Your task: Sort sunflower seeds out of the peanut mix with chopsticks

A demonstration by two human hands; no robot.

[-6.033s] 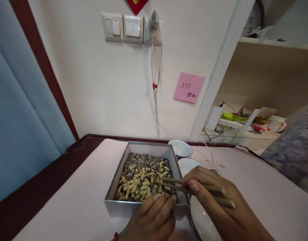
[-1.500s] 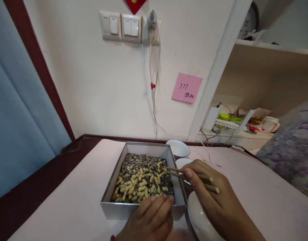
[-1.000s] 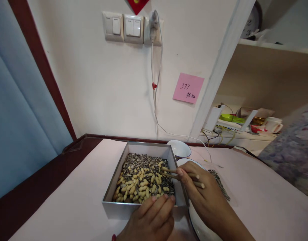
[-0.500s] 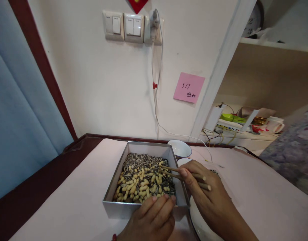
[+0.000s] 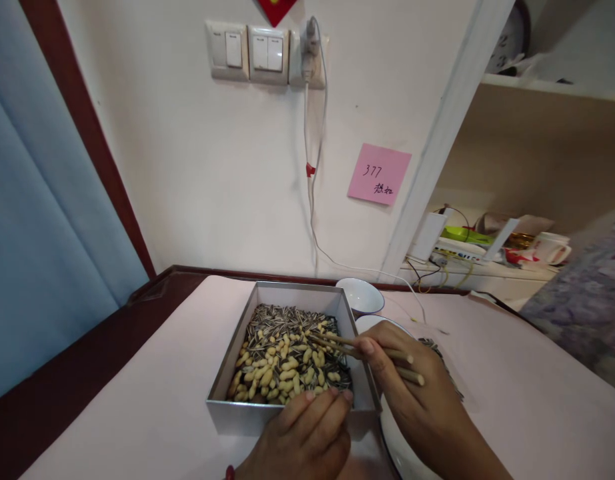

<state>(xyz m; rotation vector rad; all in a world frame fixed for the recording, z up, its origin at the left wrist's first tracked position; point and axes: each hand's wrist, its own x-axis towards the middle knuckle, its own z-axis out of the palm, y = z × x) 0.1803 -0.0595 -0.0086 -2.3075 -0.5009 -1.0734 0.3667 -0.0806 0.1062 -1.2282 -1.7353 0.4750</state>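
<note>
A square metal-edged box [image 5: 237, 419] stands on the pink table cover. Inside, peanuts in their shells [image 5: 260, 373] cover the near part and striped sunflower seeds [image 5: 275, 315] show more at the back. Fingers of my left hand [image 5: 305, 437] are hooked over the box's near rim, with the thumb hidden. My right hand [image 5: 417, 387] is closed around a pair of wooden chopsticks [image 5: 340, 341] above the box's right wall. Their tips are down among the peanuts and seeds, and I cannot make out whether anything is pinched there.
Behind the box's right corner sits a white bowl [image 5: 360, 293]. White dishware [image 5: 400, 437] is partly hidden under my right arm. More striped seeds [image 5: 440, 350] lie right of that hand. A white cable [image 5: 337, 262] runs from the wall socket onto the table.
The chopstick tips have shifted slightly left and down into the heap, appearing closer together. My left hand keeps its place on the box rim.
</note>
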